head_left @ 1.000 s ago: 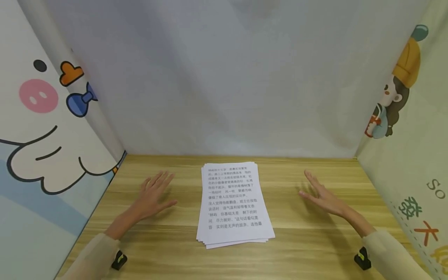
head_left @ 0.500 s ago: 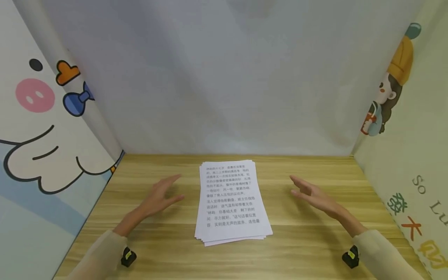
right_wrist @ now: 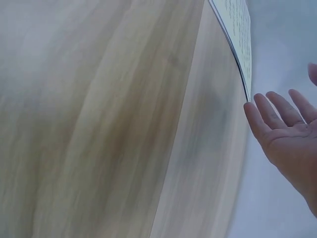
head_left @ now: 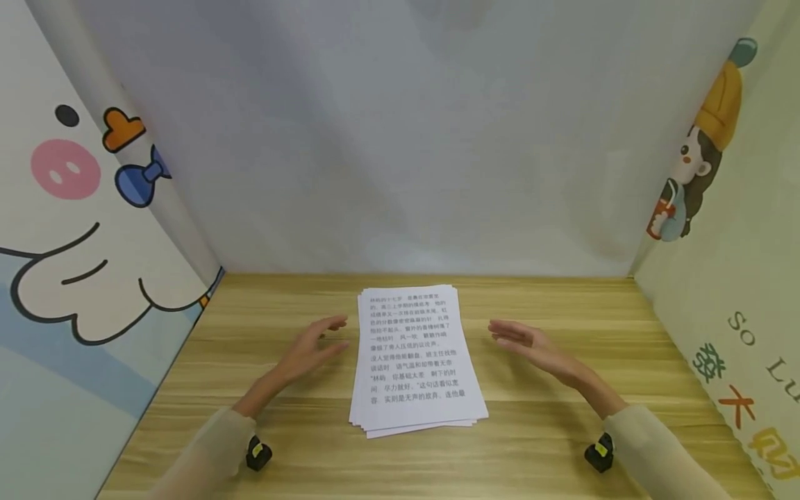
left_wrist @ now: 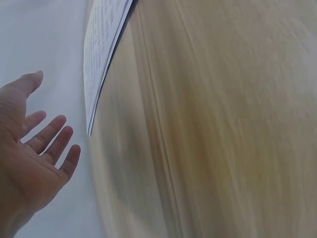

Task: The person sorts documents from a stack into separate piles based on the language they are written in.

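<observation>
A stack of printed paper sheets [head_left: 415, 368] lies on the wooden table, its edges slightly uneven at the corners and along the bottom. Just left of the stack is my left hand [head_left: 306, 355], fingers relaxed and thumb apart, holding nothing. My right hand [head_left: 534, 351] hovers on the other side, a little farther from the paper, with its fingers extended toward it. In the left wrist view the left hand [left_wrist: 37, 153] shows its palm with spread fingers, apart from the sheets [left_wrist: 101, 54]. The right wrist view has the right hand [right_wrist: 292, 134] with an empty palm near the sheets [right_wrist: 237, 39].
The wood-grain table [head_left: 412, 465] meets a pale back wall [head_left: 400, 153]. A cartoon-printed panel [head_left: 75, 278] stands at the left, and another printed panel [head_left: 719, 292] at the right. Small black devices sit at both wrists, such as the left device [head_left: 258, 453].
Both hands have moved inward toward the paper stack, the left to the right and the right to the left. Their fingers have drawn closer together. The stack stays in place.
</observation>
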Tool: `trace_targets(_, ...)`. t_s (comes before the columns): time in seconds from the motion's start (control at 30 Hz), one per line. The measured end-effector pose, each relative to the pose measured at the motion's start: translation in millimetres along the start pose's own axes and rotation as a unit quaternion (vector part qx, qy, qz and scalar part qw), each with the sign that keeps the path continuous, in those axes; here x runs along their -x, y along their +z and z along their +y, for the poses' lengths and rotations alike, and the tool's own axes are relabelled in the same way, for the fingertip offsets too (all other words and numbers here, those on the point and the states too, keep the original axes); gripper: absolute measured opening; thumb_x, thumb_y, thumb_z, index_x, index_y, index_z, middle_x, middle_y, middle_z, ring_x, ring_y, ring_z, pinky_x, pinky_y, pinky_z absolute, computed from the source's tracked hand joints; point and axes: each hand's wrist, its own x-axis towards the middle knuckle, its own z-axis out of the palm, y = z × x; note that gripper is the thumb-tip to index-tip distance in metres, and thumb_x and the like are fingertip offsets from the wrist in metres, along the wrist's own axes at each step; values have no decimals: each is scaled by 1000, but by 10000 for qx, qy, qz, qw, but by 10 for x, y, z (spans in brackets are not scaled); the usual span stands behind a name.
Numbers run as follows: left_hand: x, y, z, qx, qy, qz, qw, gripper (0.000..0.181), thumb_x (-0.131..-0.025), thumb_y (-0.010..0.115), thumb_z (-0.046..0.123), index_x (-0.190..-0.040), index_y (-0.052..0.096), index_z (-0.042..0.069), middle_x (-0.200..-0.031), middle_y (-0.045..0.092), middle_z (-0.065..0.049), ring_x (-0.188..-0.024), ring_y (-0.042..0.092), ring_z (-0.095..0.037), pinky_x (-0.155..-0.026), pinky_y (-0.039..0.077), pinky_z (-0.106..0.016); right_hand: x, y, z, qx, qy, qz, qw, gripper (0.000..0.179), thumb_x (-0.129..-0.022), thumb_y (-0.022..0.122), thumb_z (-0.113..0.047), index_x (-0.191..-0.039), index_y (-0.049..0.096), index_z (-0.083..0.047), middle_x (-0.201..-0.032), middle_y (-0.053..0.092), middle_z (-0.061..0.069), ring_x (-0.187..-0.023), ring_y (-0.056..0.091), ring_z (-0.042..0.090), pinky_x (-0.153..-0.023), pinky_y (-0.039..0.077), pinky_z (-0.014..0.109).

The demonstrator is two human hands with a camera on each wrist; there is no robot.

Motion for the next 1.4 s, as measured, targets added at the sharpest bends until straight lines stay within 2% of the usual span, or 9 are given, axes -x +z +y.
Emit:
trace_targets(0.1, -52, 109, -10, 202, -66, -83, 9997, 50, -97, 68, 12, -140, 54, -8, -131, 65, -26, -116, 64, -41, -92, 56, -48, -59, 48, -8, -67, 2, 22, 10000, 59, -106, 55, -31, -155, 39, -3, -155, 48, 21, -142, 48, 41, -117, 40, 54)
trace_targets(0.2, -75, 204, -28, 346, -136, -261, 9990, 46, -98, 67, 9, -138, 56, -8, -126, 67, -27, -107, 69, -38, -87, 58, -37, -110, 108, -8, -264, -64, -129, 9995, 57, -107, 53, -27, -153, 39, 3, -147, 53, 28, -133, 56, 43, -111, 48, 50)
trace_targets(0.33, -86, 295, -48, 357, -117, -385, 9985, 42, -98, 65, 7, -136, 58, -10, -121, 70, -27, -100, 73, -34, -85, 60, -33, -180, 214, 12, -427, -36, -369, 9984, 53, -108, 50, -20, -150, 39, 10, -136, 58, 33, -120, 64, 38, -101, 56, 44)
trace_targets(0.47, -121, 369, -56, 231, -233, -262, 9991, 43, -97, 66, 6, -136, 57, -10, -113, 71, -23, -93, 72, -27, -80, 58, -28, -266, 331, 35, -394, 67, -329, 9987, 50, -108, 50, -17, -148, 41, 13, -130, 62, 33, -112, 67, 32, -93, 59, 35)
trace_targets(0.63, -167, 467, -38, 149, -615, -73, 9980, 50, -92, 70, 3, -137, 55, -13, -102, 66, -17, -83, 62, -15, -72, 51, -19, -375, 458, 73, -240, 203, -127, 9994, 49, -107, 51, -14, -145, 42, 16, -129, 63, 31, -110, 67, 28, -87, 59, 25)
trace_targets(0.87, -141, 515, 5, -74, -1244, 38, 9922, 37, -90, 71, 5, -122, 64, -11, -91, 56, -11, -80, 50, -15, -67, 41, -19, -454, 578, 66, 89, 270, 34, 9996, 45, -106, 52, -13, -141, 49, 15, -111, 67, 24, -94, 64, 17, -77, 57, 22)
trace_targets(1.1, -168, 532, 22, -406, -1284, 119, 9908, 45, -87, 74, 7, -126, 64, -14, -93, 61, -13, -81, 51, -17, -70, 41, -22, -520, 640, 27, 583, 351, 231, 9974, 46, -105, 54, -15, -141, 50, 15, -95, 67, 15, -81, 59, 13, -68, 52, 19)
trace_targets(1.2, -200, 548, 33, -459, -1279, 112, 9907, 46, -87, 74, 9, -127, 64, -13, -93, 62, -12, -79, 50, -16, -68, 40, -22, -530, 642, 11, 604, 466, 337, 9965, 47, -106, 53, -13, -142, 48, 16, -91, 65, 13, -79, 57, 13, -67, 50, 20)
trace_targets(1.4, -239, 576, 64, -533, -1291, 87, 9902, 49, -88, 74, 11, -129, 63, -12, -94, 63, -11, -79, 49, -16, -67, 38, -22, -521, 648, -20, 566, 711, 479, 9947, 46, -106, 53, -14, -141, 49, 15, -99, 66, 16, -86, 61, 15, -75, 56, 24)
